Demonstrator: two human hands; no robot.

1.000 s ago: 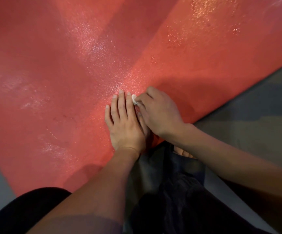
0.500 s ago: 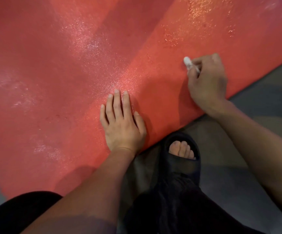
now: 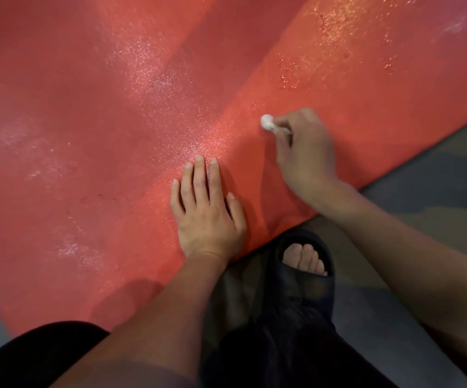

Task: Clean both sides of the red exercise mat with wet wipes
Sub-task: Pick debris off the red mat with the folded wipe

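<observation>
Red exercise mat (image 3: 92,141) spread flat on grey floor (image 3: 436,175), filling most of view, running diagonally from near left to far right; wet glistening patches across its surface. Left hand (image 3: 207,211) palm down on mat near its near edge, fingers straight and slightly spread, pressing flat. Right hand (image 3: 305,152) just right and farther out, fingers curled round a balled white wet wipe (image 3: 267,123), wad poking out at the fingertips and touching mat. Hands near each other, not touching. Foot in black open-toe slipper (image 3: 302,275) on floor just off mat's near edge, toes showing. Dark clothing at near left corner.
</observation>
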